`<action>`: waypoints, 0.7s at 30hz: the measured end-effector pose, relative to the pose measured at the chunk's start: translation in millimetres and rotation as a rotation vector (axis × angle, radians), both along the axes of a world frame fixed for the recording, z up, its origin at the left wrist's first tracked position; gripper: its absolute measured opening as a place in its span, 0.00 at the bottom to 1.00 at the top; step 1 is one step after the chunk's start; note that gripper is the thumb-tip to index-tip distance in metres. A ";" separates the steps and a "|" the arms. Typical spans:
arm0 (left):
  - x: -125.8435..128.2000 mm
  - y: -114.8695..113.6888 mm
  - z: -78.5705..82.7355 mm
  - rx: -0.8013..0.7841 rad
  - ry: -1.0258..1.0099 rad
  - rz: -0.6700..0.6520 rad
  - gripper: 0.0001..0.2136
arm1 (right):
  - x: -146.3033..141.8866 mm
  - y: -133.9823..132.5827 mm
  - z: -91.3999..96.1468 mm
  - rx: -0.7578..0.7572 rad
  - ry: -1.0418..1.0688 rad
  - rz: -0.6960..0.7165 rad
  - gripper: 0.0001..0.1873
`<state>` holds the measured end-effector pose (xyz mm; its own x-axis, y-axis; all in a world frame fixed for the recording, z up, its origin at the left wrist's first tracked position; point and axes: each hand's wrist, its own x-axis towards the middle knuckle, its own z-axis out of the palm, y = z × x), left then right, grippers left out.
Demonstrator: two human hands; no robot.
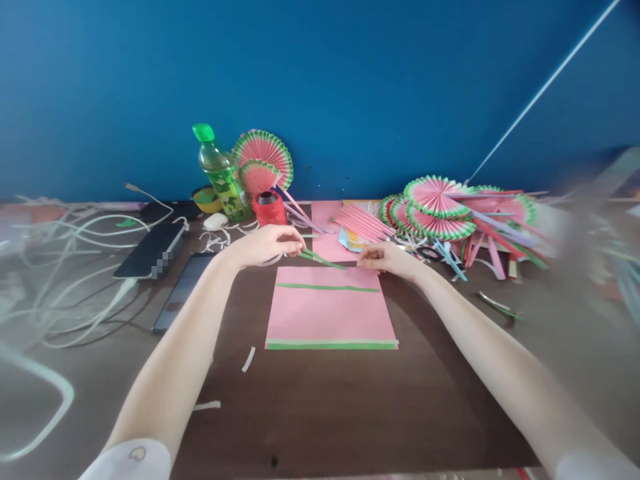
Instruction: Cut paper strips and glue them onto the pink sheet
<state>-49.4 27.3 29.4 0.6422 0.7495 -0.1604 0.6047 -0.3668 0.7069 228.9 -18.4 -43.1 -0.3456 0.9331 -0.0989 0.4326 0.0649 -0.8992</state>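
A pink sheet of paper lies flat on the dark table in front of me. One green strip runs across its upper part, and a green strip edged in white lies along its near edge. My left hand is closed in a pinch on one end of a loose green paper strip, which slants down to the right over the sheet's far edge. Beside the sheet's far right corner is my right hand, fingers pinched together; what they hold, if anything, is too small to make out.
Behind the sheet stand a green-capped bottle, a red container and pink-and-green folded paper fans. White cables, a power bank and a phone lie at left. White scraps lie nearby.
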 end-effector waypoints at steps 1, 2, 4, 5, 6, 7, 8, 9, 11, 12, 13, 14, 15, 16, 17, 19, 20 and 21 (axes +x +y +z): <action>-2.2 -0.7 3.6 -0.002 -0.005 0.004 0.13 | -0.3 -0.5 1.1 0.012 -0.005 -0.016 0.15; -4.3 -1.3 7.1 -0.003 -0.004 0.006 0.14 | -0.9 -1.1 2.5 0.026 -0.014 -0.026 0.16; -8.8 -1.8 12.7 0.002 0.009 0.016 0.14 | -2.7 -2.0 5.3 0.059 -0.008 -0.031 0.16; -11.3 -1.6 14.6 0.011 0.018 0.026 0.14 | -3.9 -2.4 6.7 0.067 0.000 -0.034 0.16; -14.0 -1.0 15.9 0.024 0.027 0.041 0.13 | -5.3 -2.8 7.9 0.071 0.008 -0.041 0.16; -16.9 0.0 16.6 0.041 0.034 0.060 0.13 | -6.9 -3.2 8.9 0.075 0.011 -0.049 0.15; -20.1 1.4 16.7 0.059 0.037 0.080 0.12 | -8.7 -3.8 9.8 0.084 0.002 -0.055 0.15; -23.5 3.2 16.2 0.075 0.037 0.101 0.12 | -10.7 -4.5 10.5 0.097 -0.018 -0.062 0.15; -30.6 7.6 13.6 0.109 0.045 0.142 0.11 | -14.7 -6.1 11.8 0.123 -0.086 -0.080 0.15; -34.0 10.1 11.6 0.123 0.059 0.163 0.11 | -16.7 -6.9 12.4 0.132 -0.120 -0.089 0.16; -37.0 12.5 9.1 0.137 0.087 0.188 0.11 | -18.7 -7.4 13.1 0.140 -0.148 -0.094 0.16; -39.4 14.8 6.2 0.141 0.119 0.204 0.11 | -20.6 -7.7 14.1 0.144 -0.167 -0.095 0.17; -41.0 17.0 2.8 0.139 0.153 0.216 0.10 | -22.7 -7.5 15.5 0.147 -0.176 -0.091 0.17; -41.7 18.8 -1.0 0.141 0.184 0.219 0.10 | -25.0 -7.0 17.4 0.147 -0.182 -0.081 0.17; -41.5 20.1 -5.1 0.152 0.207 0.215 0.10 | -27.6 -6.1 20.1 0.148 -0.186 -0.066 0.17; -38.2 21.3 -13.6 0.163 0.259 0.200 0.09 | -33.9 -3.9 27.3 0.160 -0.192 -0.036 0.16; -35.4 21.0 -17.7 0.142 0.290 0.189 0.09 | -37.6 -2.9 31.6 0.180 -0.191 -0.021 0.16; -32.3 20.4 -21.3 0.125 0.317 0.184 0.09 | -41.6 -2.1 36.0 0.206 -0.186 -0.020 0.15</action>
<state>-81.7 47.7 8.0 0.4287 0.8739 -0.2294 0.8497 -0.3036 0.4311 187.2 -20.5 -7.1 -0.3209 0.9465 0.0330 0.5923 0.2278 -0.7728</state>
